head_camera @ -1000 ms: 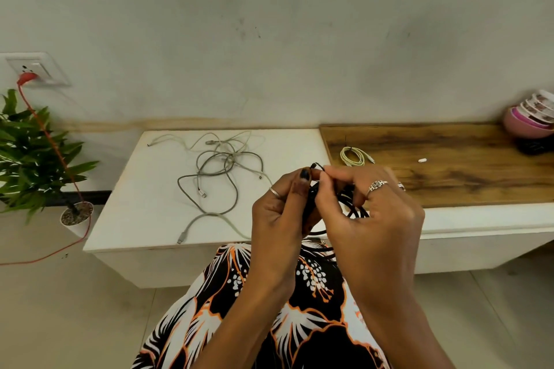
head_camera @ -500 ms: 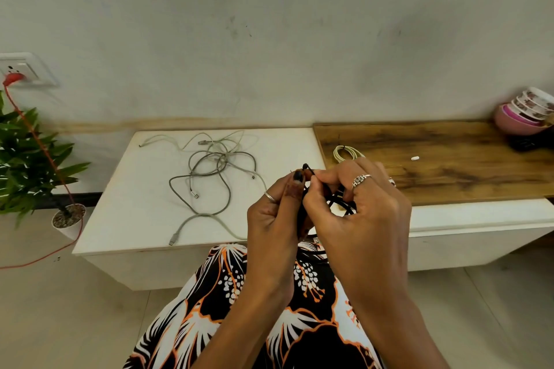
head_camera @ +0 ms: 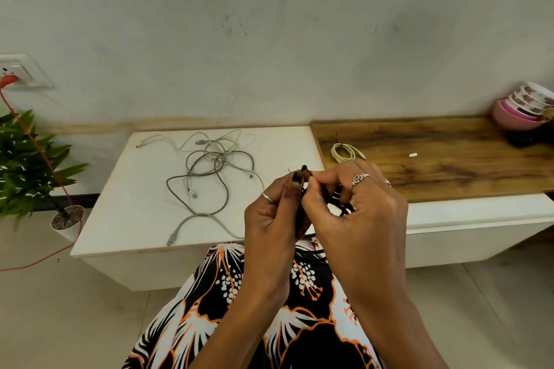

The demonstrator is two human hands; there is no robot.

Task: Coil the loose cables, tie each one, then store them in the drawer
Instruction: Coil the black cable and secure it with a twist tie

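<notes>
Black cable (head_camera: pixel 337 204): coiled, held between both hands above the lap.
Left hand (head_camera: pixel 271 213): fingers pinch its tie.
Right hand (head_camera: pixel 356 207): likewise.
Grey cables (head_camera: pixel 209 172): loose on bench (head_camera: pixel 126 204), 10 o'clock.
Tied white cable (head_camera: pixel 343 151): 1 o'clock.

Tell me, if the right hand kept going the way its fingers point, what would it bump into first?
Probably the left hand. The right hand points leftward, its fingertips already touching the left hand's around the black cable. Depth is hard to judge.

Potted plant (head_camera: pixel 27 171) left; stacked bowls (head_camera: pixel 524 106) on wooden top (head_camera: pixel 449 165); wall socket (head_camera: pixel 18 72).
</notes>
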